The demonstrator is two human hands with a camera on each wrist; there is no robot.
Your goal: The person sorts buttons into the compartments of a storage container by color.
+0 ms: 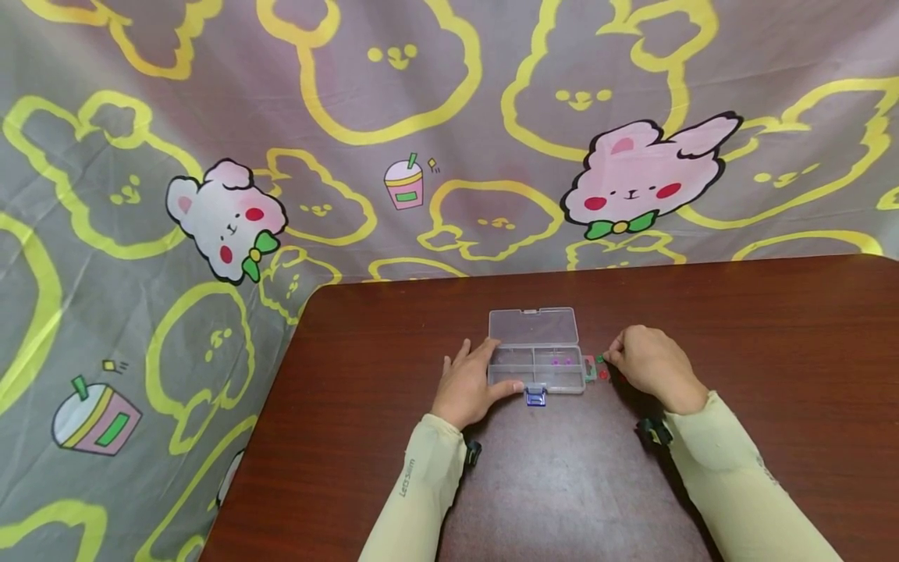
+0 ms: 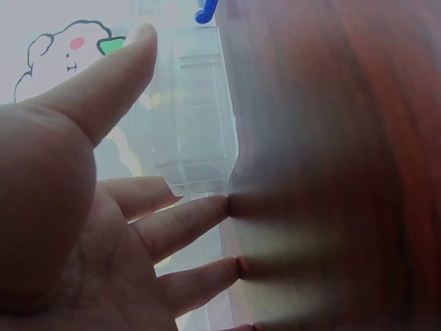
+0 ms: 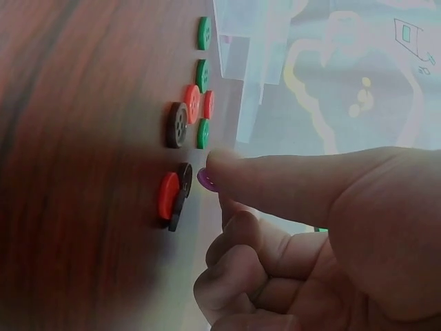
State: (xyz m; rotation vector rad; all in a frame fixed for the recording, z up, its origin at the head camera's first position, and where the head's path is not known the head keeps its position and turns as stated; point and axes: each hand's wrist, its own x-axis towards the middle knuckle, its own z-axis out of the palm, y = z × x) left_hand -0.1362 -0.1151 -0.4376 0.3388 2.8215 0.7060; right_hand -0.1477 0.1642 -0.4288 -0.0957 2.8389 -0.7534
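Right wrist view: right hand [image 3: 351,207] pinched small round purple plastic button [image 3: 204,179]; fingertip-only hold risked slipping; left hand [image 1: 469,390] spread.

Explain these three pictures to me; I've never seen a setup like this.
There is no machine here, just a person's two bare hands. The wide picture comes from a camera on the head, the others from one on each wrist. On the table lies an open, clear box with compartments, two purple buttons inside. The left hand is spread at the box's left end. The right hand pinches a purple button beside loose red buttons, green buttons and dark buttons.
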